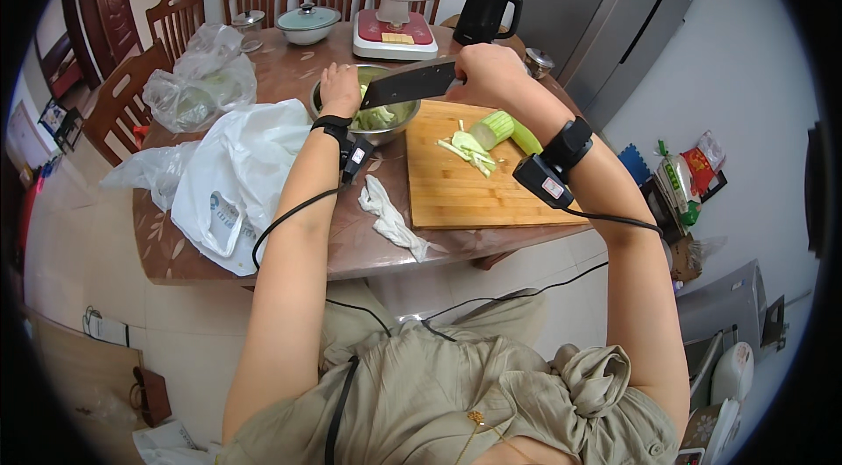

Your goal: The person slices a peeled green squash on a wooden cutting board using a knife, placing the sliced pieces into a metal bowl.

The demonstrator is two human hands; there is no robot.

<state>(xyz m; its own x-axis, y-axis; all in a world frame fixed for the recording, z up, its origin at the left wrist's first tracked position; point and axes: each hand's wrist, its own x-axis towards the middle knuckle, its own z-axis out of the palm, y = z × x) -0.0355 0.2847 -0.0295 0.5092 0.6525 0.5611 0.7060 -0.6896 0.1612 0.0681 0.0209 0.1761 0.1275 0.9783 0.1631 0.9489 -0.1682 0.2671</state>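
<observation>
My right hand (490, 73) grips the handle of a dark-bladed kitchen cleaver (411, 83), whose blade reaches left over a stainless steel bowl (395, 133). At the bowl's left rim is my left hand (340, 91); its fingers are partly hidden, so I cannot tell whether they hold anything. Pale green cut vegetable pieces (378, 116) lie in the bowl. On the bamboo cutting board (447, 202), slices and strips (468, 148) of the same kind of vegetable lie beside a thick cut piece of pale green gourd or squash (493, 129). Another green piece (525, 137) is partly behind my right forearm.
Plastic bags (230, 182) cover the table's left side. A crumpled white cloth (388, 218) lies near the front edge. Behind the bowl stand an electric fan (395, 37), a lidded dish (307, 24) and a black electric kettle (483, 14). Cables run from both wrists.
</observation>
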